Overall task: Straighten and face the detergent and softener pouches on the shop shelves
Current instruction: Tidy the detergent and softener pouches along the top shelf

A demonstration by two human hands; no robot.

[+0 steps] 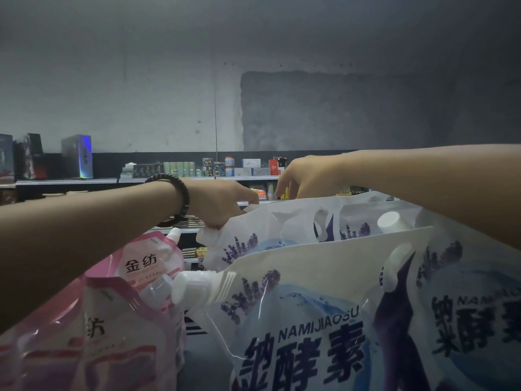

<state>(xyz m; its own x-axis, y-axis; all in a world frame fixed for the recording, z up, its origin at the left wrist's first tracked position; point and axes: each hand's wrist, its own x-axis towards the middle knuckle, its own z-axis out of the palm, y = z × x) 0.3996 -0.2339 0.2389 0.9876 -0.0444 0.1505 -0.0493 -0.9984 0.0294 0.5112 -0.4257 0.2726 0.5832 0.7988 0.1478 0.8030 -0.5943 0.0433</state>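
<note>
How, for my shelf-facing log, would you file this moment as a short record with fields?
left hand: grips the top left corner of the rear white pouch
right hand: fingers curled at that pouch's top edge; grip unclear
front white pouch: label towards the camera, capped spout pointing left
pink pouches: left of the white ones
background: back shelves with small boxes and jars
stage: rear white pouch in hand, front row not touched
</note>
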